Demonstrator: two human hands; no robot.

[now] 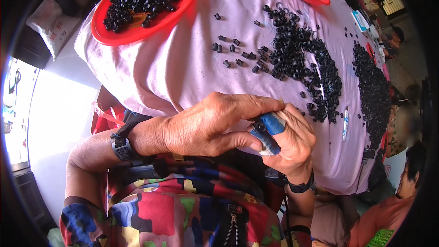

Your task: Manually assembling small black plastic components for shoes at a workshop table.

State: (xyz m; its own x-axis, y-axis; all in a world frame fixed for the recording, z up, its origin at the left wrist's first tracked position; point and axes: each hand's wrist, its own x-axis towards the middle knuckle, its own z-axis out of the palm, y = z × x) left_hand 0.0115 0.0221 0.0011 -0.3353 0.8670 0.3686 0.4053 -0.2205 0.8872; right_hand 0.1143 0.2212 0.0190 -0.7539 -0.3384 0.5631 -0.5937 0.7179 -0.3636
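Small black rubbery ring part (259, 126), matte, pinched betw. both hands just above the counter (183, 64) edge w/ wrinkled pink cloth. Left hand (206, 126) curled palm-down, fingers clenched on part; right hand (292, 144), blue-taped fingers (273, 122), grips it too. Loose pile of parts (302, 55) beyond; glossy red plate (141, 7) far left.

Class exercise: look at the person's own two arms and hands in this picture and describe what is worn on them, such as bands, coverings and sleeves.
The left hand has a dark strap with a grey buckle at the wrist. The right hand has a black band round its wrist, and blue tape wraps two of its fingers. Both forearms are bare; a short sleeve in bright red, blue and yellow patches shows at the left upper arm.
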